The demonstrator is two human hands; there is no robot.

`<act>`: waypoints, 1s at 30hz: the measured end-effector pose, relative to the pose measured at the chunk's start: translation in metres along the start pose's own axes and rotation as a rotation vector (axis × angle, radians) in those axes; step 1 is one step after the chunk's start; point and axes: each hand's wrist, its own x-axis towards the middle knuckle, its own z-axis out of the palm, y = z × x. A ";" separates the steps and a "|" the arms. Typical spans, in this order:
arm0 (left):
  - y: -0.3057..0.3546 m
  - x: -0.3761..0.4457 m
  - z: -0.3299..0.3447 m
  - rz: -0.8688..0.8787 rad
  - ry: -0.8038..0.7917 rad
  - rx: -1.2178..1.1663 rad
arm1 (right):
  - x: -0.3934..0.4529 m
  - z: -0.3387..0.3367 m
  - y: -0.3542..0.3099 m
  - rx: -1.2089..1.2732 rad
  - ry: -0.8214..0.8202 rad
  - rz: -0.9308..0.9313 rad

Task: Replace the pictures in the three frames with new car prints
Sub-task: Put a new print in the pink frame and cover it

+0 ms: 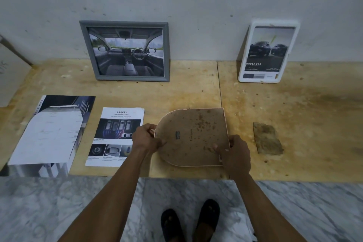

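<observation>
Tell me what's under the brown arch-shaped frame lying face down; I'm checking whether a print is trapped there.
Around the brown arch-shaped frame, gripped by the left hand and right hand, only the stained plywood board shows. Anything directly beneath it is covered.

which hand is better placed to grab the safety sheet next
Left. The left hand grips the arch-shaped frame's curved end right beside the safety sheet, even overlapping its right edge. The right hand holds the frame's straight end, farther away, with the frame between.
</observation>
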 end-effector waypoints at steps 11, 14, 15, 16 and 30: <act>0.028 0.005 0.031 0.040 0.059 0.249 | 0.003 0.000 -0.047 -0.321 -0.145 -0.102; 0.027 0.008 0.035 0.042 0.100 0.251 | 0.003 0.005 -0.044 -0.391 -0.061 -0.150; 0.027 0.009 0.035 0.041 0.105 0.249 | 0.004 0.005 -0.043 -0.402 -0.052 -0.164; 0.026 0.010 0.035 0.043 0.100 0.247 | 0.004 0.005 -0.043 -0.405 -0.049 -0.166; 0.009 -0.006 0.024 0.257 -0.064 0.450 | 0.000 0.006 -0.029 -0.514 -0.135 -0.315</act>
